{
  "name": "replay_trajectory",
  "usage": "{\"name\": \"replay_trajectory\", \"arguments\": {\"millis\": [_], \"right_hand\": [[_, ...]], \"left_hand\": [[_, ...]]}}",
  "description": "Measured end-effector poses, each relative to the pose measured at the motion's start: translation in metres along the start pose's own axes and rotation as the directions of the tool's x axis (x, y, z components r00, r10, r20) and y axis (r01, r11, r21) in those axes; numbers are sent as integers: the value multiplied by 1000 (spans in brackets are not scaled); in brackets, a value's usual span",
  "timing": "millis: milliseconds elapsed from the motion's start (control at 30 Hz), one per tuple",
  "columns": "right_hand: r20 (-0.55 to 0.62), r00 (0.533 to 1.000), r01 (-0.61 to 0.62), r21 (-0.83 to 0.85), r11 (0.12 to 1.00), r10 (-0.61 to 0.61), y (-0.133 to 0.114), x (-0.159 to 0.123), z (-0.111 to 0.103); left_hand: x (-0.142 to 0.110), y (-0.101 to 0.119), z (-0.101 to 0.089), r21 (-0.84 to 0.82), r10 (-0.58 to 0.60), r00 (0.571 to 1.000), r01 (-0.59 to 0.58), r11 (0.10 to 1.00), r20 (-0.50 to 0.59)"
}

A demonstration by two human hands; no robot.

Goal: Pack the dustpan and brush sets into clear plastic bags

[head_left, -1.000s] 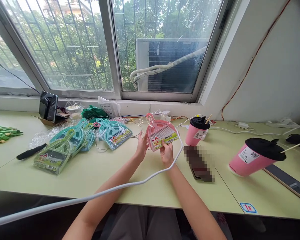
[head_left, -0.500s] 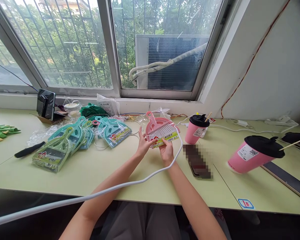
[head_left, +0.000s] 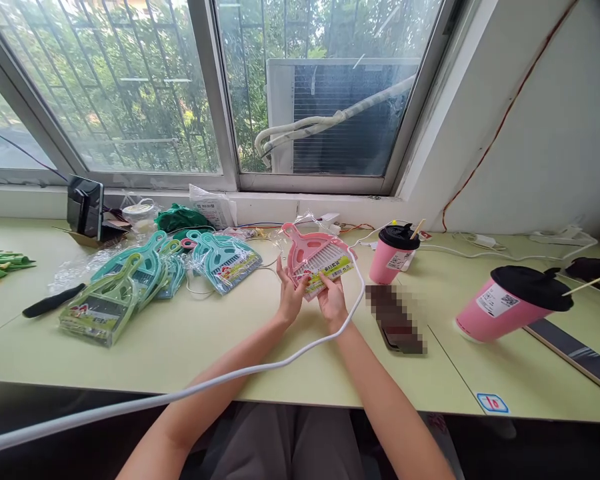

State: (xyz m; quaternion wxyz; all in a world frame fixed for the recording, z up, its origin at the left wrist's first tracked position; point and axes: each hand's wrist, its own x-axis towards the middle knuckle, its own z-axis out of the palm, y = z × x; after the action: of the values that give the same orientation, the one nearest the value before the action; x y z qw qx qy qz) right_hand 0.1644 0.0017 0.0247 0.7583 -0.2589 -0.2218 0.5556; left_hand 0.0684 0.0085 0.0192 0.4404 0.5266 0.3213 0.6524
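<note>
Both of my hands hold a pink dustpan and brush set (head_left: 306, 251) in a clear plastic bag with a yellow-green label. My left hand (head_left: 291, 297) grips its lower left corner, thumb on the front. My right hand (head_left: 333, 301) pinches the bottom edge, thumb over the label. The dustpan's handle points up and away to the left. Left of my hands lie bagged teal dustpan sets (head_left: 225, 259), and farther left a green dustpan set (head_left: 103, 308) rests on more teal ones (head_left: 150, 259).
A white cable (head_left: 260, 368) hangs across the view in front of my forearms. On the right stand two pink cups (head_left: 389, 264) (head_left: 495, 313) with black lids, near a blurred-out phone (head_left: 397, 327). A black-handled object (head_left: 53, 301) and a propped tablet (head_left: 86, 208) are at left.
The pink dustpan set has tilted slightly, its handle swinging left. My left thumb has come onto the front at the lower left corner; my right hand keeps its hold.
</note>
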Motion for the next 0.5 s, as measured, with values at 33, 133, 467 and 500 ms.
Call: {"name": "replay_trajectory", "arguments": {"millis": [33,133,467,500], "right_hand": [[-14,1000,8,10,1000,-8,-2,1,0],[-33,999,29,36,999,-27,-11,3,-1],[133,988,-74,3,997,73,-18,-2,2],[142,984,-106,-7,994,106,-13,-4,3]], "left_hand": [[-1,2,1,-39,-1,999,3,999,50],[1,7,0,-178,-62,971,105,978,231],[54,37,-51,-624,-274,954,288,726,121],[58,41,-57,-632,-265,958,275,724,113]]}}
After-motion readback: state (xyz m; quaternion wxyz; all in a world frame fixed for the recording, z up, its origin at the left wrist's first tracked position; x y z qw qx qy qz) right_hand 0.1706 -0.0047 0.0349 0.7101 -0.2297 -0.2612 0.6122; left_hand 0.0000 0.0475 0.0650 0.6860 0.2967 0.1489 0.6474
